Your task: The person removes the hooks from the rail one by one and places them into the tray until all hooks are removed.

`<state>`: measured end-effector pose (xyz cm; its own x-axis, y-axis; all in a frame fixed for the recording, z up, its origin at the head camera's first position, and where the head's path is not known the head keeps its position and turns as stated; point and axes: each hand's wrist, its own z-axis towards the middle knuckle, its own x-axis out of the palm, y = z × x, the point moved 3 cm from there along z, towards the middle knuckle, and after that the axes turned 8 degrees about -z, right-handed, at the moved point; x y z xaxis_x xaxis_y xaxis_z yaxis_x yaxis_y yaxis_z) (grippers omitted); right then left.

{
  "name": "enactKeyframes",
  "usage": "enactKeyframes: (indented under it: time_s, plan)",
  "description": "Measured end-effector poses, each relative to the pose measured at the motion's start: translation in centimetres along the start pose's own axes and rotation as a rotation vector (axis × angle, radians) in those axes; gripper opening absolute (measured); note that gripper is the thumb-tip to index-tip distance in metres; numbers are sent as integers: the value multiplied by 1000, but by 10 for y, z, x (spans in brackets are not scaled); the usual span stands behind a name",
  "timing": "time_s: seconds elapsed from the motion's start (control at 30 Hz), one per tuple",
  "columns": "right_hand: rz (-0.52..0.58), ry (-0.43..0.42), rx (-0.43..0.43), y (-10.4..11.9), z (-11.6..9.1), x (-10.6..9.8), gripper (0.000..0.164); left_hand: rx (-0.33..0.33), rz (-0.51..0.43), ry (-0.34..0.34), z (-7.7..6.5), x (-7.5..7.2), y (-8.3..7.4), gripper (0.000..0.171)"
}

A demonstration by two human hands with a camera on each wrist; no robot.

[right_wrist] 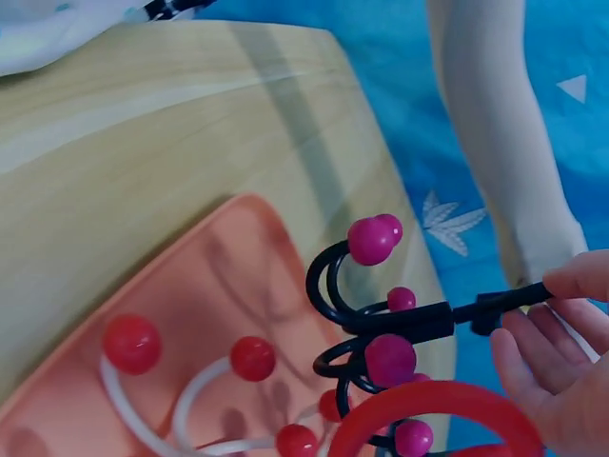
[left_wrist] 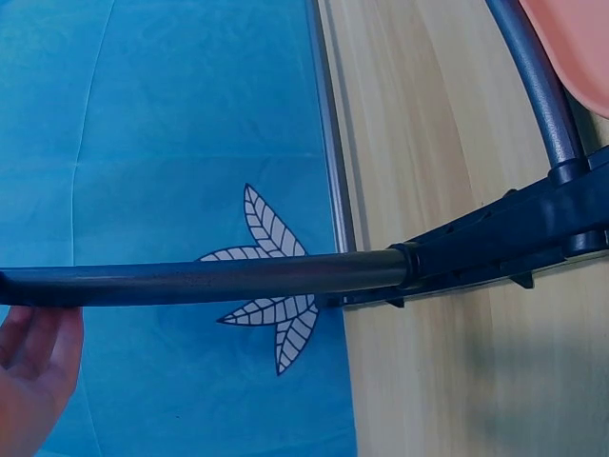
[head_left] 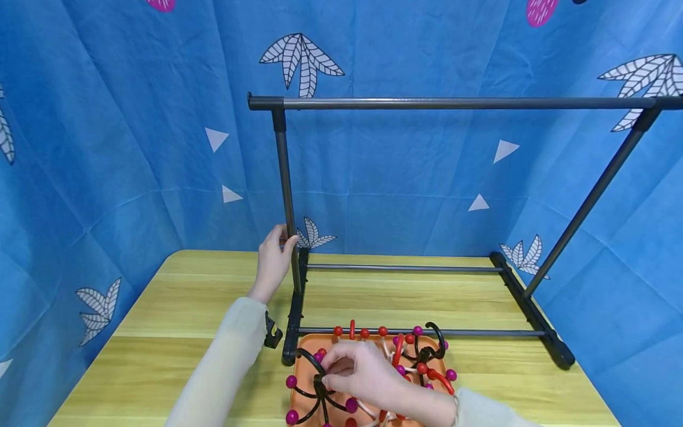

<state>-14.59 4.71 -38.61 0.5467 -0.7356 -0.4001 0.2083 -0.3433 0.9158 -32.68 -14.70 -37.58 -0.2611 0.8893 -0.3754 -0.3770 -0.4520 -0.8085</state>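
Observation:
My left hand (head_left: 273,258) grips the left upright post (head_left: 284,172) of a dark metal clothes rack, with thumb and fingers at the pole. In the left wrist view, fingertips rest against the post's underside. Low in the head view, my right hand (head_left: 368,372) pinches the thin stem of a black multi-arm hook (right_wrist: 404,324) tipped with magenta balls. This hook is over the left part of an orange tray (right_wrist: 190,286). The right wrist view shows thumb and fingers at the stem's end, its curved arms pointing away from the palm.
Inside the tray lie more hooks: red and white ones with red balls (right_wrist: 131,343), and another black one (head_left: 425,354). The rack's top bar (head_left: 453,103) spans above, and its lower rail (head_left: 480,333) runs just behind the tray. A blue patterned curtain (head_left: 373,160) surrounds the wooden table (head_left: 160,332).

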Motion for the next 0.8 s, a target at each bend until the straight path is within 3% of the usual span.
enactKeyframes:
  time_s: [0.17, 0.4, 0.63, 0.8]
  plan:
    - [-74, 49, -50, -8, -1, 5, 5, -7, 2, 1, 0, 0, 2, 26]
    - [-525, 73, -203, -6, -1, 7, 4, 1, 10, 4, -1, -2, 2, 37]
    - [-809, 49, -163, -3, -3, 6, 10, -1, 7, 0, -3, -4, 1, 33]
    - [-869, 57, -159, -6, -5, 5, 11, -20, -5, 10, -4, -5, 0, 28]
